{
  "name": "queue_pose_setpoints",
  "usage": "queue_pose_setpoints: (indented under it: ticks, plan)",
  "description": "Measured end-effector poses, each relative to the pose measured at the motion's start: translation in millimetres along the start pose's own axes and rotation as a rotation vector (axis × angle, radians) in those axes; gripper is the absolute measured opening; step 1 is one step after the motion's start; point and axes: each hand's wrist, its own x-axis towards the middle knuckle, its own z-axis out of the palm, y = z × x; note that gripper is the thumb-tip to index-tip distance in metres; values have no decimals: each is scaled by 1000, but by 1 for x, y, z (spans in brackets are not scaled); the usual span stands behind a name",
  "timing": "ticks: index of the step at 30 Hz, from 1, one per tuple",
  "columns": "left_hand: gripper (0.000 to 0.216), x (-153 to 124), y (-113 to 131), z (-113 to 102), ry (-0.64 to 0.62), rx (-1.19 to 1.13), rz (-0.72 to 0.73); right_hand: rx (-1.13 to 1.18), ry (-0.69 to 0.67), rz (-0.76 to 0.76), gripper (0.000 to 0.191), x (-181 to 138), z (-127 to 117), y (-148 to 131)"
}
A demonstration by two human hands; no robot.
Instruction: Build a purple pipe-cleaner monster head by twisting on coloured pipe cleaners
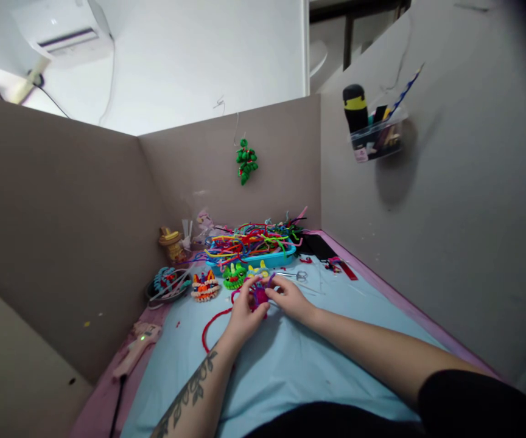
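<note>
A small magenta and purple pipe-cleaner figure (262, 296) is held between my two hands above the blue cloth. My left hand (245, 309) grips it from the left with bent fingers and thumb. From the right, my right hand (289, 297) pinches at a purple pipe cleaner (271, 279) on its upper side. A long red pipe cleaner (205, 331) curves out to the left, past my left wrist. Just beyond my hands sit finished-looking pipe-cleaner heads: an orange one (205, 286), a green one (234, 277) and a yellow-and-blue one (258, 269), partly hidden.
Behind stands a blue tray (267, 260) heaped with many-coloured pipe cleaners. Scissors (300, 277) lie right of centre, with a red strip (349, 271) farther right. A dark bowl (168, 293) and a pink glue gun (136, 353) are at left. Grey partitions (281, 164) enclose the table.
</note>
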Motion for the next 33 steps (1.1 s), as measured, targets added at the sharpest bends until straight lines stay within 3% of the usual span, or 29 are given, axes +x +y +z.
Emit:
queue_pose_setpoints:
  ticks: [9,15,19,22,28,30,33]
  plan:
    - [56,-2,-4,2,7,26,26,60,-25,54,19,1,-1,3]
    - [55,-2,-3,2,-5,64,70,-90,79,-56,9,3,-5,-4]
    - [53,-3,-3,2,4,107,72,-117,77,-98,11,4,-6,-4]
    - [50,-3,-6,2,68,133,88,-103,70,-121,14,4,-5,-2]
    - [40,3,-11,-5,379,310,148,-37,142,-39,19,2,-4,-3]
    - [38,3,-10,-5,407,290,123,-60,171,-49,20,1,-5,-5]
    - [42,0,-6,-3,342,201,85,-107,212,-86,20,-1,-7,-9]
